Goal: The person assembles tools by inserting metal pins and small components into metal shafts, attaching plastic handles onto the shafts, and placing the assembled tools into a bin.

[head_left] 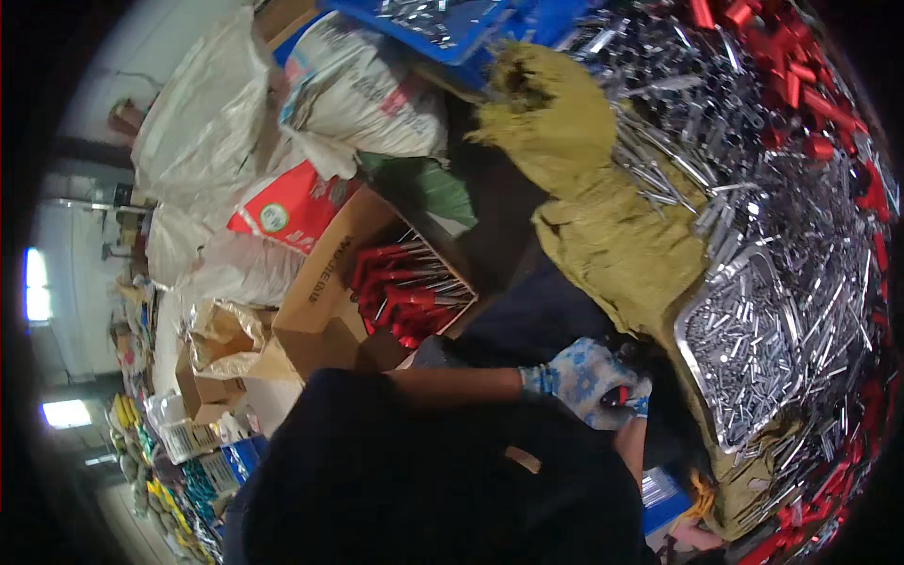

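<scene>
My left hand [574,379] wears a white glove with blue flowers and reaches in from the left, its fingers curled. Against it is my right hand [638,399], also gloved, its bare wrist coming up from below. Between the two closed hands shows a small red piece [617,395] with a dark part; its full shape is covered by the gloves. Just right of the hands lies a metal tray [686,353] full of small silver pins. Left of them stands an open cardboard box [325,273] holding several red-handled parts with silver shafts [414,292].
Loose silver metal parts [829,254] and red sleeves [800,75] cover the work surface at right. Crumpled yellow-brown sacking [621,254] edges it. Farther off are a blue bin [443,42], white sacks [377,94] and a red bag [301,207]. A blue container [664,504] sits low right.
</scene>
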Action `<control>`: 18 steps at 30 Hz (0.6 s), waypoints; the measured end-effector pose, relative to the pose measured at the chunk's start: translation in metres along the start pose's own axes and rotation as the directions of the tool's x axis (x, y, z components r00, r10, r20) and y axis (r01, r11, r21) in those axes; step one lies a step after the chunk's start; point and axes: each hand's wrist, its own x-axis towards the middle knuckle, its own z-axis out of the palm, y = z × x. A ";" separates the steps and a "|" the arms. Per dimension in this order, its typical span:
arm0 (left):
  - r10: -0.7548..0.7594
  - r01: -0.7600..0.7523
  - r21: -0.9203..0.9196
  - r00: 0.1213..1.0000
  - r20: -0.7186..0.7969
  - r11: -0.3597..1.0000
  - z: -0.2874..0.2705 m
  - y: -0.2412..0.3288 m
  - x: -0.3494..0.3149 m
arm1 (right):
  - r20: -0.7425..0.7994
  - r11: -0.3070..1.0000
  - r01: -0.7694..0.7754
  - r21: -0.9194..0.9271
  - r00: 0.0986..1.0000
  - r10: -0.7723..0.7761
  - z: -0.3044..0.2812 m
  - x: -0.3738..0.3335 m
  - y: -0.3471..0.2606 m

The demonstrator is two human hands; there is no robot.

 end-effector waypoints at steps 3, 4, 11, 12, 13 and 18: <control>0.176 -0.171 0.049 0.979 -0.103 0.984 -0.045 0.009 0.011 | -0.072 0.993 -0.035 0.116 0.996 0.043 -0.008 0.120 -0.016; 0.025 -0.067 -0.234 0.984 -0.178 0.970 -0.072 -0.002 -0.005 | -0.013 0.990 -0.010 0.139 1.000 0.012 -0.023 0.100 -0.037; -0.058 0.028 0.406 0.996 0.061 0.914 -0.270 0.029 -0.081 | 0.073 0.772 -0.268 0.577 0.958 0.278 -0.034 0.099 -0.175; -0.027 -0.006 0.656 0.999 0.041 0.755 -0.269 0.010 -0.102 | -0.032 0.978 -0.207 0.016 0.978 0.207 -0.034 0.097 -0.162; -0.655 0.560 0.434 0.749 0.099 0.706 -0.264 0.009 -0.082 | -0.097 0.990 -0.075 -0.117 0.993 0.064 -0.039 0.088 -0.171; -0.511 0.327 0.526 0.822 0.252 0.785 -0.232 -0.049 -0.077 | 0.209 0.895 -0.275 0.350 0.955 0.212 -0.113 0.053 -0.303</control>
